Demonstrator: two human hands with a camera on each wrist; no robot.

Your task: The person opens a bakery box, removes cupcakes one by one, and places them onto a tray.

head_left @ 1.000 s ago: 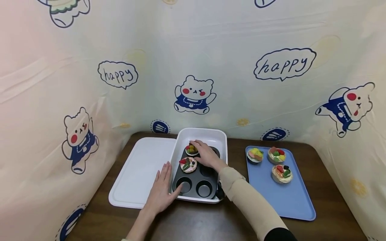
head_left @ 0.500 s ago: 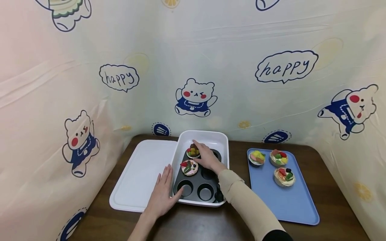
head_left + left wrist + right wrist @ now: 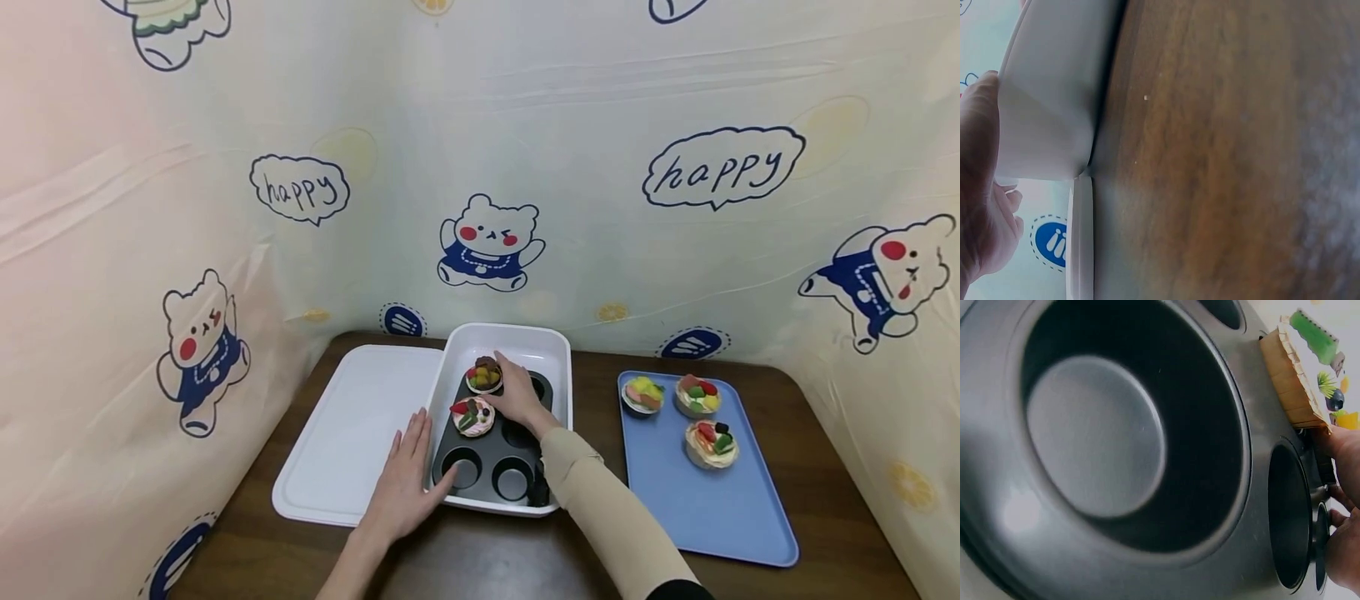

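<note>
My right hand (image 3: 520, 393) has thumb and fingers on either side of a cupcake (image 3: 483, 377) with brown, green and red topping, at the back left of a dark muffin tin (image 3: 487, 462). In the right wrist view its dark case (image 3: 1324, 465) shows between thumb and fingers. One cup nearer sits a fruit-topped cupcake (image 3: 473, 417), whose tan fluted case (image 3: 1290, 378) stands above the tin. The tin lies in a white tub (image 3: 514, 337). My left hand (image 3: 401, 483), fingers straight, rests along the tub's left wall, thumb spread toward its front.
A white flat board (image 3: 352, 450) lies left of the tub, partly beneath its edge. To the right, a blue tray (image 3: 716, 517) carries three cupcakes: one yellow-topped (image 3: 642, 395), one behind (image 3: 697, 396), one nearer (image 3: 711, 444). A printed cloth (image 3: 570, 167) hangs behind the brown table (image 3: 502, 567).
My right fingers have shifted a little to the right, so more of the back-left cupcake shows. The left hand stays against the tub. The head view has shifted slightly.
</note>
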